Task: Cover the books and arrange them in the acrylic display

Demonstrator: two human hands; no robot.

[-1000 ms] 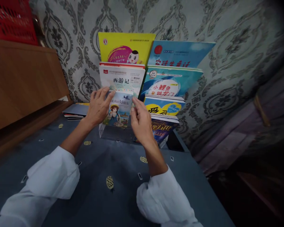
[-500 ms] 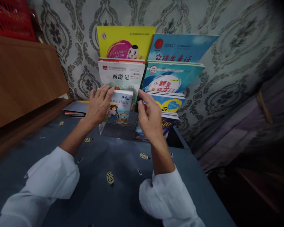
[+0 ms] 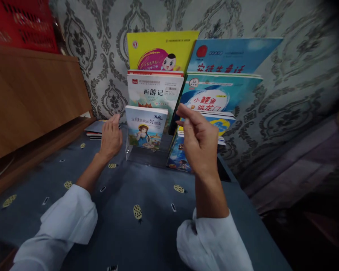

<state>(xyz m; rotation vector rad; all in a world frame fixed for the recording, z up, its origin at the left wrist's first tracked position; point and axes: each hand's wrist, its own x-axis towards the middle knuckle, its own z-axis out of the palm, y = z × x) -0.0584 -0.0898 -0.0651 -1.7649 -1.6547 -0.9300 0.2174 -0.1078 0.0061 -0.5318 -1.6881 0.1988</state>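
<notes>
A small picture book with a girl on its cover (image 3: 145, 127) stands in the front left slot of a clear tiered book stand (image 3: 142, 153). My left hand (image 3: 110, 136) hovers just left of that book, fingers straight and empty. My right hand (image 3: 200, 141) is raised in front of the right column of books, fingers loosely curled with nothing in them. Behind stand a white book (image 3: 155, 92), a yellow book (image 3: 162, 51), a light blue fish book (image 3: 214, 96) and a blue book (image 3: 231, 54).
The stand sits on a blue cloth with pineapple prints (image 3: 135, 210). Flat books (image 3: 94, 128) lie to the left by a wooden headboard (image 3: 31, 94). A red crate (image 3: 19, 22) sits on top. Patterned wallpaper (image 3: 101, 56) is behind; the cloth's edge drops off at the right.
Both hands have let go of the girl-cover book and drawn back. The left moved off to its left side, the right lifted up and to the right. The book stays standing in its slot.
</notes>
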